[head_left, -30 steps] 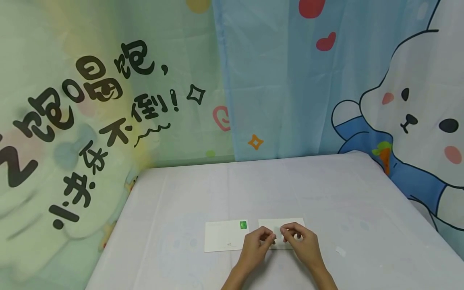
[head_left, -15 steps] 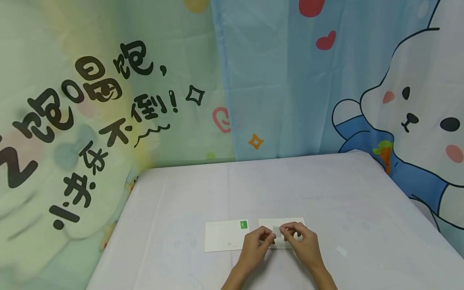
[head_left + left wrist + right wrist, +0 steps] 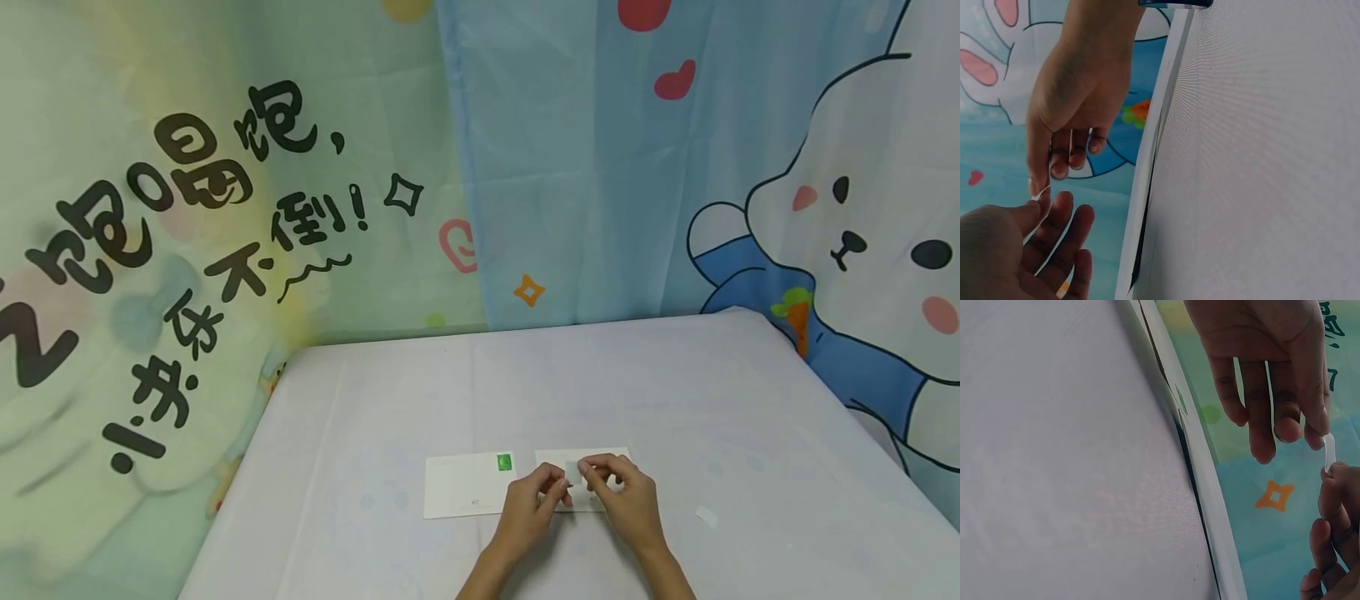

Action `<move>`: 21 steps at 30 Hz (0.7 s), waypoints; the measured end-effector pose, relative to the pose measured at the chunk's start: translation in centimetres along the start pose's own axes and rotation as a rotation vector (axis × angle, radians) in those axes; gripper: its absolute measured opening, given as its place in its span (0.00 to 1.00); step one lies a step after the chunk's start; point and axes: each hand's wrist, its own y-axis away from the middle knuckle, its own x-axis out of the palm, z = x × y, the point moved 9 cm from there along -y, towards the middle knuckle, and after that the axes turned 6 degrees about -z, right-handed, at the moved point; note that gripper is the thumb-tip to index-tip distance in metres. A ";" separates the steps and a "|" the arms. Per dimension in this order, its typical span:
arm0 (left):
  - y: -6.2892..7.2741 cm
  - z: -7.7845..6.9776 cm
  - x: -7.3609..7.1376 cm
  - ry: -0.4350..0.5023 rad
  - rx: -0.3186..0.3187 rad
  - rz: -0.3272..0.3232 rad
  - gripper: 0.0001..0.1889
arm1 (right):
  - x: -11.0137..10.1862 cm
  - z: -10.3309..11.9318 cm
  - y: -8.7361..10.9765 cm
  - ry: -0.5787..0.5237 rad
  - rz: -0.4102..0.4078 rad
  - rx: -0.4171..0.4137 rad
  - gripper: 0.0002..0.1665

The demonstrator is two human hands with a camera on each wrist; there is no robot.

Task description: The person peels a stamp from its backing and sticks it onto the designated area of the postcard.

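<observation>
My left hand [image 3: 525,504] and right hand [image 3: 626,500] meet over a white envelope [image 3: 551,456] and cover much of it. Between their fingertips is a small pale square of paper [image 3: 574,473], which shows as a thin curved white slip [image 3: 1330,452] in the right wrist view. Thumb and index finger of each hand pinch it at opposite sides. The other fingers of both hands are bent loosely. To the left lies a second white envelope [image 3: 465,489] with a green stamp [image 3: 504,462] in its upper right corner, close beside my left hand.
A white scrap of paper [image 3: 706,517] lies on the white-covered table [image 3: 390,392] to the right of my right hand. Printed curtains [image 3: 555,167] hang behind the table and along its left side.
Both hands stay almost in place with the paper square pinched between them. Only slight finger movement and a small shift of the head view show.
</observation>
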 end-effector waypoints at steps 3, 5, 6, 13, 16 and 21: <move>0.0 -0.2 0.0 -0.007 0.028 -0.003 0.03 | 0.1 -0.4 0.1 0.005 0.005 0.020 0.05; 0.0 -0.3 -0.1 -0.013 0.040 -0.006 0.03 | 0.3 -0.7 0.1 0.004 0.019 0.041 0.04; 0.0 -0.4 -0.1 -0.020 0.050 -0.007 0.03 | 0.5 -0.8 0.2 0.005 0.029 0.051 0.03; 0.1 -0.8 -0.1 -0.051 0.081 0.009 0.06 | 1.6 -1.5 0.6 0.000 0.153 0.136 0.03; 0.1 -0.9 -0.1 -0.056 0.091 0.015 0.07 | 2.1 -1.8 0.8 -0.037 0.203 0.174 0.03; 0.1 -1.0 0.0 -0.071 0.105 0.018 0.07 | 2.6 -1.8 1.1 -0.104 0.258 0.181 0.03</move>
